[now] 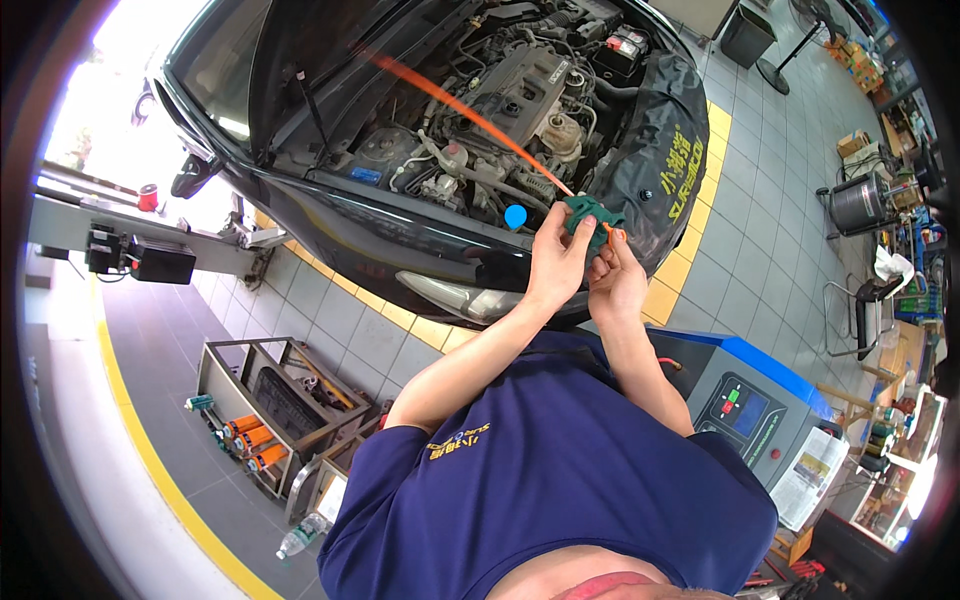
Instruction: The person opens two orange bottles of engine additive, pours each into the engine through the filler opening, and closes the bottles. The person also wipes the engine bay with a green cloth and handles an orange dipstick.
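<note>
Over the front edge of an open engine bay, my two hands are close together. My left hand (560, 250) is closed on a crumpled dark green cloth (597, 212). Beside it, my right hand (617, 282) pinches a small orange handle (607, 231) just below the cloth. From the cloth, a long thin orange strip (460, 108) stretches up and left across the engine; it is blurred toward its far end. Whether strip and handle are one piece is hidden by the cloth. Behind my hands lies the engine (520, 90) of a black car.
A black cover (650, 150) drapes the right fender. The raised hood (315, 60) stands at the left. A grey and blue machine (735, 400) is close by my right side. A metal cart (285, 385) stands lower left, and a plastic bottle (300, 537) is near it.
</note>
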The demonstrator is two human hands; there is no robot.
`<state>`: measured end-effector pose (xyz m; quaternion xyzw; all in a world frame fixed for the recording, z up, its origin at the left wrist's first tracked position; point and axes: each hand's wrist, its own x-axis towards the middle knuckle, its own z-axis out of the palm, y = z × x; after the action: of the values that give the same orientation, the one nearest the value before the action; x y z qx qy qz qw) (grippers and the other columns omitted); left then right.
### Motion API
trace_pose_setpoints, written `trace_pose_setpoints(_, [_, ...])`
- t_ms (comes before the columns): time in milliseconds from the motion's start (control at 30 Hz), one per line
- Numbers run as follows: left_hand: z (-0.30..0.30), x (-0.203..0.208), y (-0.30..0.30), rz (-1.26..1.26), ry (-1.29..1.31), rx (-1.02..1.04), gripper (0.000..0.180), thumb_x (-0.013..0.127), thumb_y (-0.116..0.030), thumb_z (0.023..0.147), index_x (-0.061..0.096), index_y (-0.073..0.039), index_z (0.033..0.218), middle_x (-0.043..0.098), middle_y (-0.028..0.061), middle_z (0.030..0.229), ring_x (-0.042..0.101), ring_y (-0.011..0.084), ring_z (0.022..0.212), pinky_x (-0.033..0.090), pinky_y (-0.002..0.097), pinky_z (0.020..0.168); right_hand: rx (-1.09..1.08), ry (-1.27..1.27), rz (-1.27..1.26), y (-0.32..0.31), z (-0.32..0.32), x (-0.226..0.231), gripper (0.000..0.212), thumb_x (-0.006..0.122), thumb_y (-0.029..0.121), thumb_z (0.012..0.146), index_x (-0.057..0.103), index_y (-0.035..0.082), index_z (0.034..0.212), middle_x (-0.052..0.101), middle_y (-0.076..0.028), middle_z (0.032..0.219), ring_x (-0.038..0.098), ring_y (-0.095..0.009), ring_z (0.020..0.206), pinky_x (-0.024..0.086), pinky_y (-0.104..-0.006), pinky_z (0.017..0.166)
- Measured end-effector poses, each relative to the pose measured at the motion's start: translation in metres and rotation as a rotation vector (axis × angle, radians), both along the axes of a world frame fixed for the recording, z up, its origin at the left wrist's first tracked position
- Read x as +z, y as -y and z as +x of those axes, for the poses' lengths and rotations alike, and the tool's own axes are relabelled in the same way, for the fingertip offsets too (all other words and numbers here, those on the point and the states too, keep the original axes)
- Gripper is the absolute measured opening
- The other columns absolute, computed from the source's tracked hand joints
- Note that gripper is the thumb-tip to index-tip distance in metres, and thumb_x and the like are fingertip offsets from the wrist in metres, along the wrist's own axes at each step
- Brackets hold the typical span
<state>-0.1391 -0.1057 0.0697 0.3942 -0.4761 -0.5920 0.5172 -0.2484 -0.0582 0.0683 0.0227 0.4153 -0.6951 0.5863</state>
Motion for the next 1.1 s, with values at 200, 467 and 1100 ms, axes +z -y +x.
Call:
trace_pose_setpoints(200, [-0.002,0.002,-0.003,0.067,-0.132,0.052,0.02,0.064,-0.011,0.119,0.054,0.002,0.131,0.081,0.0165,0.124,0.08,0.0187,0.11,0.065,0.0328,0.093,0.056,-0.101,-0.062,-0.005,0.017,0.0,0.015,0.072,0.021,0.115,0.07,0.007,0.109,0.061,0.002,0.087,0.052,-0.009,0.069,0.04,-0.0278,0.063])
trace_pose_setpoints(467, [0.0,0.005,0.006,0.329,-0.303,0.036,0.024,0.057,-0.013,0.122,0.072,0.005,0.128,0.082,0.0154,0.12,0.081,0.0242,0.113,0.066,0.039,0.098,0.106,-0.227,-0.104,-0.006,0.022,-0.015,0.015,0.072,0.015,0.115,0.066,0.003,0.106,0.062,-0.001,0.084,0.053,-0.011,0.06,0.041,-0.0287,0.056])
trace_pose_setpoints(1100, [0.031,0.026,0.051,0.316,-0.589,-0.028,0.027,0.06,-0.012,0.121,0.07,0.005,0.139,0.076,0.0192,0.141,0.073,0.0301,0.138,0.062,0.0416,0.117,0.153,0.191,-0.097,-0.022,0.007,0.01,0.011,0.07,0.017,0.115,0.067,0.006,0.115,0.056,0.0,0.086,0.049,-0.012,0.072,0.039,-0.0279,0.066])
